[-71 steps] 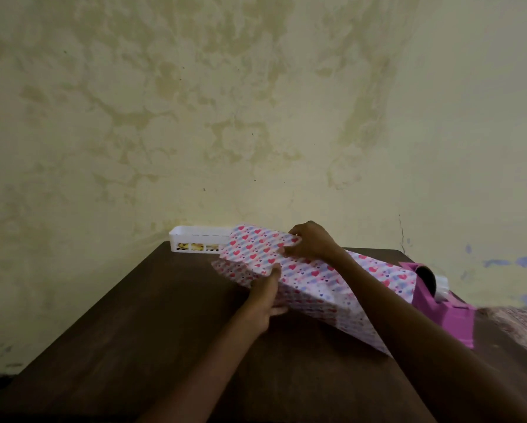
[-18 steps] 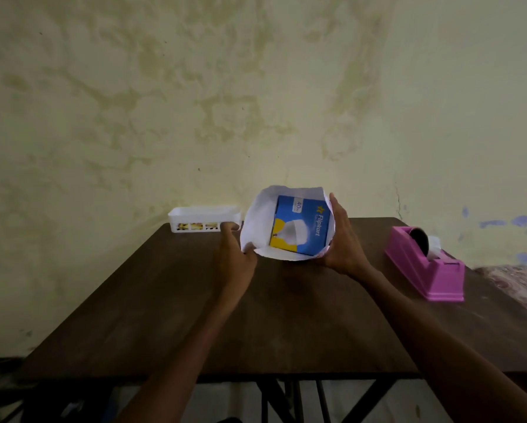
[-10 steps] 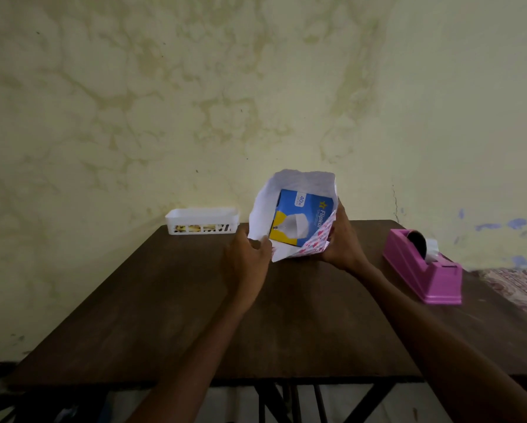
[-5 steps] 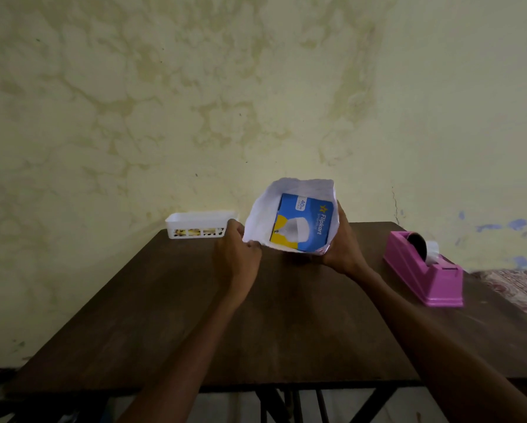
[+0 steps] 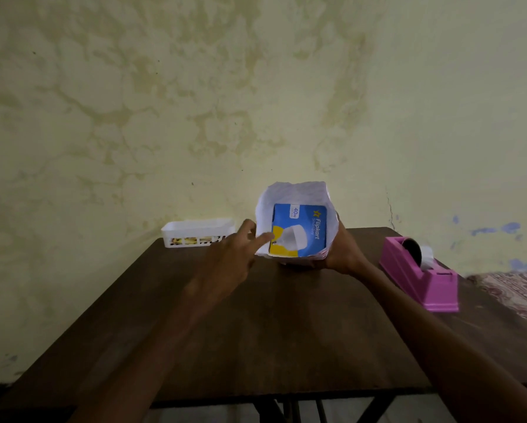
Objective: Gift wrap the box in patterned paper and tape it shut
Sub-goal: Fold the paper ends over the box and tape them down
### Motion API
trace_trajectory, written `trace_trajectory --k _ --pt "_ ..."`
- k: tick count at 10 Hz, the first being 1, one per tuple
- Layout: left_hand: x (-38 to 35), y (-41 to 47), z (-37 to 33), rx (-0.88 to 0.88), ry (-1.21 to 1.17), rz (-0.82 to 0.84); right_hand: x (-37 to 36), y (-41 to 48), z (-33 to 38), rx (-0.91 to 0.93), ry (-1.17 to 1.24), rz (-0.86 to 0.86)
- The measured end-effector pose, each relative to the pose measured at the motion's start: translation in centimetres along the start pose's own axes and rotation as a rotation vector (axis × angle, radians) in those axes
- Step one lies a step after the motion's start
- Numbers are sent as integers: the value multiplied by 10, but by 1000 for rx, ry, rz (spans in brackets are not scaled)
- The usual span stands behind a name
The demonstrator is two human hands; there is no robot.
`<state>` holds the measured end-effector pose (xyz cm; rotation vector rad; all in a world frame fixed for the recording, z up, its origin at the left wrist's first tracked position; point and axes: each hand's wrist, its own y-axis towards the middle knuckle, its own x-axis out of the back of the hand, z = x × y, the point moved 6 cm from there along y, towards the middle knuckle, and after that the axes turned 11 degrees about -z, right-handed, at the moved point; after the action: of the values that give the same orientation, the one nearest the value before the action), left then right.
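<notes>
Standing on end near the middle of the table's (image 5: 256, 331) far edge, the blue box (image 5: 299, 230) sits inside a sleeve of wrapping paper (image 5: 292, 193) whose white inner side flares open toward the camera around the box's printed face. The right hand (image 5: 341, 251) holds the sleeve's right side with fingers curled round it, while the left hand (image 5: 228, 264) is loosely spread and grips nothing, its forefinger touching the sleeve's left rim. A pink tape dispenser (image 5: 421, 276) stands by the right edge, a white basket (image 5: 198, 232) at the far left corner.
</notes>
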<state>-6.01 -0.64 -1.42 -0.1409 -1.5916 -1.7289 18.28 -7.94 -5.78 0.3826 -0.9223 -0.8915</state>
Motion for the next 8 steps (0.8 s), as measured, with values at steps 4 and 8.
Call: trace_trajectory --k 4,8 --pt "-11 8 7 193 -163 162 18 -6 39 103 189 -40" --pt "-13 10 -2 191 -256 104 10 0 23 69 176 -20"
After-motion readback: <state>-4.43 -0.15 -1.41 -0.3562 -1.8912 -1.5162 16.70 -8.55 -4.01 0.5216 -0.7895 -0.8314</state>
